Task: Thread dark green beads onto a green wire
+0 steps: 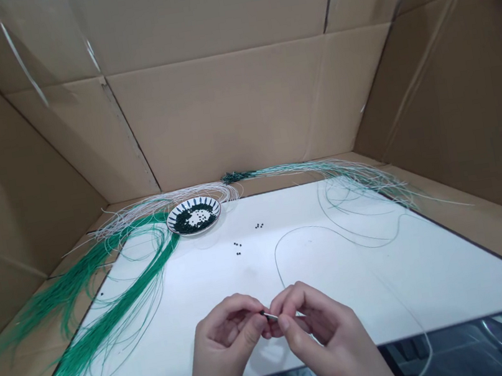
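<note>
The view looks out from the person's head, facing forward and tilted down across a white board (378, 282). The left hand (222, 343) and right hand (324, 334) sit close at the bottom edge, with a plate (193, 215) farther off and a cardboard wall (244, 113) beyond.

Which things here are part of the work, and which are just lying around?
In use: left hand and right hand pinching a small metal tip, thin green cord running toward them.

Lying around: dish of dark beads, loose beads, green cord bundle, white cord bundle, white board, cardboard walls.
</note>
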The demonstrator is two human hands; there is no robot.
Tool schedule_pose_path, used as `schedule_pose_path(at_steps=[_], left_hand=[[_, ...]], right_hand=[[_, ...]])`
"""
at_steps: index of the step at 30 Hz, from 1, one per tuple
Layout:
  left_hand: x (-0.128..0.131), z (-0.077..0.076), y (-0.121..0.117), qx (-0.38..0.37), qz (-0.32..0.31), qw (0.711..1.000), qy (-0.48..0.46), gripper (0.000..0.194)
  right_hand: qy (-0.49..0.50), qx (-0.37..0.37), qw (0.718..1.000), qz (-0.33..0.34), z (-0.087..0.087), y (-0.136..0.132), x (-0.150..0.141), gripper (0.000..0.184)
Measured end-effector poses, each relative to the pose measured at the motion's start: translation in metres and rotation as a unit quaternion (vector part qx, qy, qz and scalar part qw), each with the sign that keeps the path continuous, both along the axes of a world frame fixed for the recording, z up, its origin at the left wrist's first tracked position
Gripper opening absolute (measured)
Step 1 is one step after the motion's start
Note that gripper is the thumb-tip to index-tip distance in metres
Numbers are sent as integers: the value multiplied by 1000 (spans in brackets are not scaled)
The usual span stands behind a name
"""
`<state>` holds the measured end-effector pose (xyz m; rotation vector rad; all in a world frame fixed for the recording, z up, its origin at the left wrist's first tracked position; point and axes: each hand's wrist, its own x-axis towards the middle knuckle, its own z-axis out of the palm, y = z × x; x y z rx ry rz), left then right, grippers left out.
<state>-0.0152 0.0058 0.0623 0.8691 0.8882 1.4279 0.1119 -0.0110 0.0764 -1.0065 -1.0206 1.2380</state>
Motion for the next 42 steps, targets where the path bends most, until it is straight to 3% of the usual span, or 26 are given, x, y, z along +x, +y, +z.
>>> schedule_pose_path(at_steps=[24,30,42], left_hand=[[0,-1,1,16,-9,1000,6,16],[-3,1,-1,36,-6,997,65,8],[-6,1,0,-5,-77,996,40,15]], right_hand=[[-38,11,999,5,-6,0,1,13],[-72,-15,997,26,2,0,7,14],[-90,-43,994,50,8,1,12,13]])
